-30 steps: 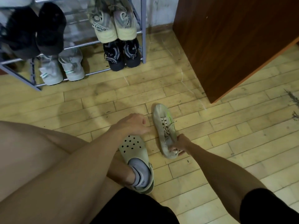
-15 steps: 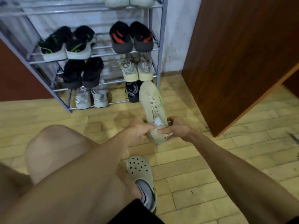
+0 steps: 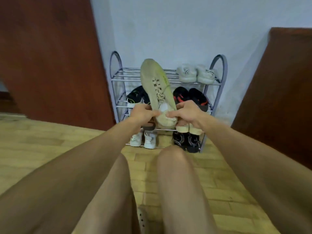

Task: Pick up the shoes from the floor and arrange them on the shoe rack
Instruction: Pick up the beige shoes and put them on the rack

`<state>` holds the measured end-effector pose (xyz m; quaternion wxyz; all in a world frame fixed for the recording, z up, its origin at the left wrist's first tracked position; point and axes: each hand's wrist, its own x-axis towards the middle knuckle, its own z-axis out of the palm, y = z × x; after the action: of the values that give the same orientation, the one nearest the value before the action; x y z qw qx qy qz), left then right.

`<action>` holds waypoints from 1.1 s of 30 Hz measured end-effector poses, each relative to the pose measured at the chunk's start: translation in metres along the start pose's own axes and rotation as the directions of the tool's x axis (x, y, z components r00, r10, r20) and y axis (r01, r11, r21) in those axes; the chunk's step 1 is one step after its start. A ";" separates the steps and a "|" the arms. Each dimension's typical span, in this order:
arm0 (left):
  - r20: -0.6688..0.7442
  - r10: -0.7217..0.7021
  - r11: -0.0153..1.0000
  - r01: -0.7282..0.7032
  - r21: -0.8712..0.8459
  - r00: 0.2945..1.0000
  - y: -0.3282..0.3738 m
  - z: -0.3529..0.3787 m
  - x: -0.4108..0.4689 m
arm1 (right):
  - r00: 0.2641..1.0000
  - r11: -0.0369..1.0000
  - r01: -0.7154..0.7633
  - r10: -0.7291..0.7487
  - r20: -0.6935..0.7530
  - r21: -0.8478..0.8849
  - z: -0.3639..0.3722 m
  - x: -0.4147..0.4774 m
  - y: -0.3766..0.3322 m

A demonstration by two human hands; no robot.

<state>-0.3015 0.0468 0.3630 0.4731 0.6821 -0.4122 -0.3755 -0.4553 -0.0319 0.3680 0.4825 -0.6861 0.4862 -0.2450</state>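
Sneaker (image 3: 157, 85) lifted higher (toe up), left hand (image 3: 143, 114) and right hand (image 3: 187, 112) gripping heel

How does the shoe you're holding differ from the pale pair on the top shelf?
The held shoe is single, gripped at its heel by the left hand and right hand, toe up. The pale pair rests untouched on the shoe rack. The held shoe has a yellow-green streak, while the pale pair shows none. Both are light-coloured.

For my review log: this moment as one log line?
phase: placing | left hand: holds sneaker | right hand: holds sneaker | sneaker: lifted, toe toward rack | not yet shelved
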 end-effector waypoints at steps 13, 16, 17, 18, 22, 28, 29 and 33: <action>-0.245 -0.357 0.932 0.363 -0.019 0.902 -0.157 -0.168 -0.047 | 0.991 0.922 -0.004 0.056 0.122 -0.388 0.183 0.027 -0.038; -0.228 -0.465 0.883 0.468 -0.043 0.856 -0.210 -0.178 -0.064 | 0.975 0.907 -0.032 0.121 0.185 -0.421 0.224 0.024 -0.015; -0.215 -0.496 0.866 0.498 -0.051 0.841 -0.227 -0.178 -0.070 | 0.968 0.898 -0.037 0.141 0.209 -0.438 0.237 0.023 -0.007; -0.203 -0.526 0.849 0.526 -0.056 0.826 -0.243 -0.179 -0.074 | 0.960 0.889 -0.041 0.161 0.227 -0.456 0.247 0.023 0.001; -0.165 -0.638 0.767 0.639 -0.052 0.752 -0.297 -0.170 -0.080 | 0.930 0.877 -0.086 0.240 0.277 -0.472 0.281 0.023 0.032; -0.086 -0.744 0.658 0.749 0.074 0.663 -0.372 -0.132 -0.077 | 0.864 0.879 -0.214 0.374 0.337 -0.427 0.314 0.035 0.088; -0.063 -0.763 0.635 0.764 0.114 0.643 -0.382 -0.124 -0.077 | 0.850 0.875 -0.236 0.396 0.347 -0.422 0.314 0.037 0.098; 0.000 -0.792 0.567 0.735 0.372 0.610 -0.412 -0.090 -0.080 | 0.804 0.861 -0.306 0.462 0.374 -0.405 0.311 0.049 0.129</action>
<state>-0.1648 0.2379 0.0040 0.1037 0.8285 -0.1708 -0.5231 -0.2402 0.0477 0.1162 0.5034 -0.6793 0.5220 0.1123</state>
